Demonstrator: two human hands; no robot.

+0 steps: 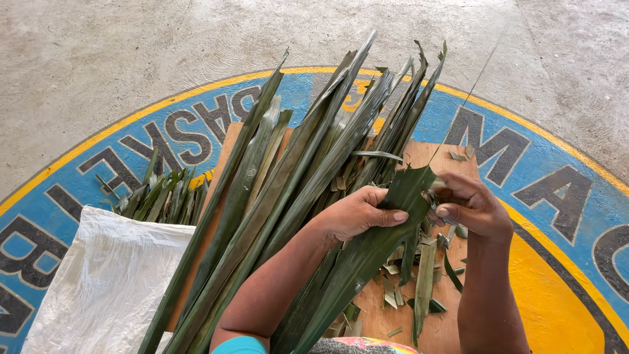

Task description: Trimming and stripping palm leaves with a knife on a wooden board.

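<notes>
left hand [357, 213] curled down over a long green leaf [367, 252], fingers wrapped across the blade, thumb along its edge, pinning it above the wooden board [432, 328]. right hand [472, 206] closed narrow at the leaf's upper end, fingertips pinched on the torn tip. bundle of long leaves [288, 183] fanned just beside the left forearm; white woven sack [108, 282] farther left, on the painted floor [557, 196].
</notes>
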